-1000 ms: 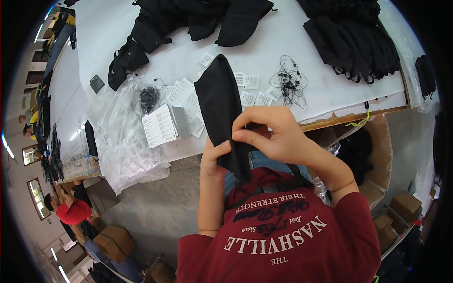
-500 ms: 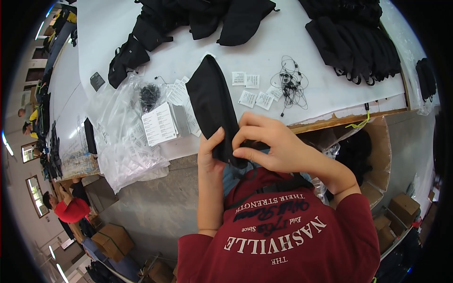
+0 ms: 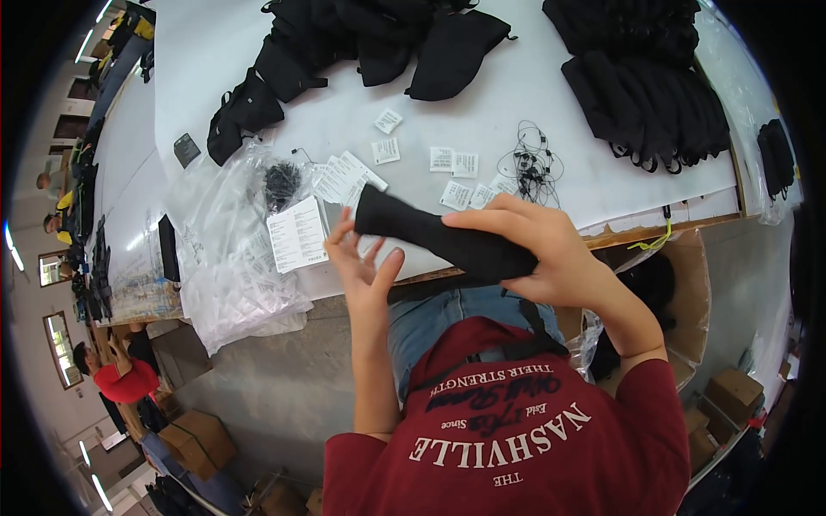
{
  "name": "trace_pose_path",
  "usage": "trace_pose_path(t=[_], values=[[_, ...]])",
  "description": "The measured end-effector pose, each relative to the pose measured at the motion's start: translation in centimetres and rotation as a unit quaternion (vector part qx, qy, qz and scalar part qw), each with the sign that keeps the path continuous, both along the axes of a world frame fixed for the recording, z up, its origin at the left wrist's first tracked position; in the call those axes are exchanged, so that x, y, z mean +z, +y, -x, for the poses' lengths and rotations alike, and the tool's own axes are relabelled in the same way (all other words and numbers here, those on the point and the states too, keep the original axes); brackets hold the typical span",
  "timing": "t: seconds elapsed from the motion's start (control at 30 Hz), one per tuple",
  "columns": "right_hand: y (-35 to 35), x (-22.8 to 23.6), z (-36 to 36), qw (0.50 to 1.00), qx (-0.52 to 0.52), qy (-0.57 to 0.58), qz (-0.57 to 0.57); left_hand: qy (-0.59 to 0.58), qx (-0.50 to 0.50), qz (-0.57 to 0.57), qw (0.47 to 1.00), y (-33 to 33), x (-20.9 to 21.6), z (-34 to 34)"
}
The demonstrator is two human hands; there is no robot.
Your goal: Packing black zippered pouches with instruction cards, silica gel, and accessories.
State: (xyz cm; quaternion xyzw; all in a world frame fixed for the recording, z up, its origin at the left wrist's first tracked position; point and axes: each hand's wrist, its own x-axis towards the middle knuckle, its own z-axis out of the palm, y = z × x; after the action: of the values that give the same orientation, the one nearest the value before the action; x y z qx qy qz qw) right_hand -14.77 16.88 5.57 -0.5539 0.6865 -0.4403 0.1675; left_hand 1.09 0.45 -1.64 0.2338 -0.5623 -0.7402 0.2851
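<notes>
A black fabric pouch (image 3: 430, 236) lies sideways in the air above the table's near edge. My right hand (image 3: 551, 249) grips its right end, thumb below and fingers over the top. My left hand (image 3: 366, 275) is beside the pouch's left end, fingers spread apart; whether a fingertip touches the cloth I cannot tell. Beyond the pouch lie several small white printed packets (image 3: 441, 159) and a tangle of thin black cords (image 3: 535, 168). A stack of white printed cards (image 3: 295, 234) stands left of my left hand, with loose white slips (image 3: 348, 175) behind it.
Black pouches are heaped at the table's far side (image 3: 456, 56), and more lie in rows at the right (image 3: 654, 103). Clear plastic bags (image 3: 224, 249) hang over the near left edge. An open carton (image 3: 688, 301) stands below the table at right. A person in red (image 3: 129, 378) is at far left.
The pouch has turned from upright to sideways. My left hand has come off its side and spread its fingers, while my right hand now grips the right end. Two more white packets show beyond it.
</notes>
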Motion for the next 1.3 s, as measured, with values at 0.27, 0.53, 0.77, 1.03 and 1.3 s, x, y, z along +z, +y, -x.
trace_pose_path(t=[0.27, 0.53, 0.77, 1.03, 1.3], values=[[1.9, -0.2, 1.6, 0.998, 0.01, -0.047, 0.036, 0.049, -0.079, 0.096, 0.991, -2.4, 2.0, -2.3], [3.8, -2.7, 2.3, 0.948, 0.004, -0.301, -0.099, 0.061, -0.028, 0.132, 0.989, -1.8, 0.4, -1.8], [3.2, -7.3, 2.5, 0.825, 0.03, -0.556, -0.097, 0.061, -0.082, 0.112, 0.988, 0.1, -0.1, -0.5], [4.2, -10.4, 15.5, 0.687, -0.161, -0.686, 0.176, -0.007, -0.184, -0.108, 0.977, 0.0, -1.0, -1.5], [5.8, -16.1, 17.6, 0.805, -0.475, -0.344, -0.089, -0.039, -0.274, -0.193, 0.941, 2.3, -2.9, -1.0]])
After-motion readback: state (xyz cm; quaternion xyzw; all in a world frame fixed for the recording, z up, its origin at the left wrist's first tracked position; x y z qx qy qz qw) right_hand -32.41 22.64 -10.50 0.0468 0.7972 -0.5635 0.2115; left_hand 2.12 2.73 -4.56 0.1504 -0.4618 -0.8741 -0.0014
